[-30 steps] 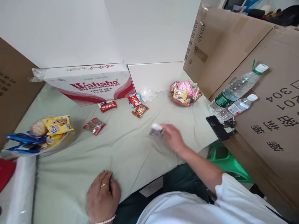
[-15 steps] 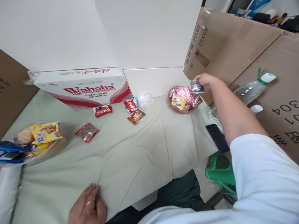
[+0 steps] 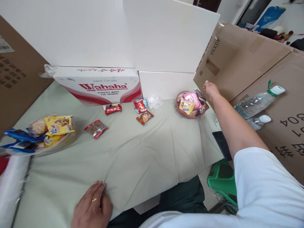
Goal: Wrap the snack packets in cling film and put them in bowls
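Observation:
My right hand (image 3: 211, 89) is above the back right side of a brown bowl (image 3: 186, 116), apart from it, with its fingers curled together and nothing seen in them. In the bowl lie a pink packet (image 3: 193, 99), a yellow cookie packet (image 3: 186, 106) and a dark packet (image 3: 200, 95) at the right rim. Down at the front, my left hand (image 3: 93, 204) rests flat on the cloth, fingers stretched out, holding nothing. Between the hands lie a brown cookie packet (image 3: 144, 117), a red packet (image 3: 140, 106) over a blue one, a red-wrapped snack (image 3: 112, 109) and a clear-and-red packet (image 3: 96, 129).
A bowl (image 3: 64, 147) at the left holds yellow and blue snack packets. Behind stand a Wahaha carton (image 3: 102, 90) and white boards (image 3: 166, 38). Crumpled clear plastic (image 3: 155, 102) lies mid-table. At the right are a phone (image 3: 222, 145), plastic bottles (image 3: 256, 103) and a green stool (image 3: 222, 179).
My right hand has let go of the dark packet, which now lies in the brown bowl, and has drawn slightly away. The view has shifted left; my left hand stays on the cloth.

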`<state>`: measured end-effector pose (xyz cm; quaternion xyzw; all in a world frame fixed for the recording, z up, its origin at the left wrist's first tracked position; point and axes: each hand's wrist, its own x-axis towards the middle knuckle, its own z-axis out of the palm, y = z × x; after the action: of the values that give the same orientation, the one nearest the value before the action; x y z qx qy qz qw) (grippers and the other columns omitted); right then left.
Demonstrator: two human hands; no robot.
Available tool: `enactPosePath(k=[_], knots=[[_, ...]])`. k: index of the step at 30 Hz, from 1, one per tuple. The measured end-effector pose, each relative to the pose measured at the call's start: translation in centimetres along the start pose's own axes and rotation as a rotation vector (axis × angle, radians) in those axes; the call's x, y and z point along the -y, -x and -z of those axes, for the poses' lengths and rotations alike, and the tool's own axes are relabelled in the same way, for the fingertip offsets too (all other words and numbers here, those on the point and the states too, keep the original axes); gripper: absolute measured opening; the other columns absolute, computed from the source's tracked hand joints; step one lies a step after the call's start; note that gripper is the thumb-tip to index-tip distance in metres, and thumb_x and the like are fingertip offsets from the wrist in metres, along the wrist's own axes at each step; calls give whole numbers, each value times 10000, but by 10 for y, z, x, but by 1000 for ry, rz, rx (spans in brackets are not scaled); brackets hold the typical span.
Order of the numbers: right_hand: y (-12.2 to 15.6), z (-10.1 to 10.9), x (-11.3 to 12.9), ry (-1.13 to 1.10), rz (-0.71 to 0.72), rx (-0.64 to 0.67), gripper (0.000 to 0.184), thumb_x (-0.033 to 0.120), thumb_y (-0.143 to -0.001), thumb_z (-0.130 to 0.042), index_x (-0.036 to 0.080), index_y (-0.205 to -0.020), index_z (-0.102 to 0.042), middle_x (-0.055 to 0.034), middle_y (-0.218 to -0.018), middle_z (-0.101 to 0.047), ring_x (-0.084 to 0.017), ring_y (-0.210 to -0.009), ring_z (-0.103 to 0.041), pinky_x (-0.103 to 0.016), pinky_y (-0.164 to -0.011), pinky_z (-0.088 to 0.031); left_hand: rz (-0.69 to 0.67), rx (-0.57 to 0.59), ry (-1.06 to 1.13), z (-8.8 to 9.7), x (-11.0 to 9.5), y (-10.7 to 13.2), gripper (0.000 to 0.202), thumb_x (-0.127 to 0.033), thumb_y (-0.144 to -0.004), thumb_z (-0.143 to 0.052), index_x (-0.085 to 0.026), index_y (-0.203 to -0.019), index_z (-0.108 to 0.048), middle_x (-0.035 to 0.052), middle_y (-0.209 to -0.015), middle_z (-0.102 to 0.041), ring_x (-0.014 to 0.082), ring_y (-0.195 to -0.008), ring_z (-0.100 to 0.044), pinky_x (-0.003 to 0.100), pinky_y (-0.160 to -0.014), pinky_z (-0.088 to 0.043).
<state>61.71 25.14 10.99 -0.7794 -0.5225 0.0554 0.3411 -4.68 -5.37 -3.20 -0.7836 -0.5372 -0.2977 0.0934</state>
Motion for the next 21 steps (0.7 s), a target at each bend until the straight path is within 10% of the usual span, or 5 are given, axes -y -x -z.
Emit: enactPosePath(k=[10, 17, 21], knots=[[71, -20, 33, 456, 118, 248, 774, 593, -1004, -328, 104, -1601, -386, -206, -1666, -375, -363, -1542, -345, -550, -1266, -264, -1, -40, -18, 2, -9, -4, 246, -66, -862, -605, -146, -1091, -647, 182, -1133, -748, 328, -1066, -730, 451, -914, -571], [68, -12, 90, 301, 252, -105, 541, 470, -1036, -291, 169, -1306, -650, -205, -1392, -635, -349, -1345, -534, -551, -1142, -402, 50, -39, -10, 0, -13, -1, 257, -74, -871, -574, -155, -1103, -649, 160, -1142, -752, 305, -1096, -725, 434, -943, -546], [107, -66, 150, 359, 439, 198, 329, 388, -979, -463, 228, -1068, -737, -107, -1025, -751, -302, -1032, -657, -426, -957, -502, 85, -16, -10, 0, -14, 1, 285, -84, -871, -563, -169, -1128, -650, 145, -1158, -752, 290, -1113, -720, 430, -969, -536]])
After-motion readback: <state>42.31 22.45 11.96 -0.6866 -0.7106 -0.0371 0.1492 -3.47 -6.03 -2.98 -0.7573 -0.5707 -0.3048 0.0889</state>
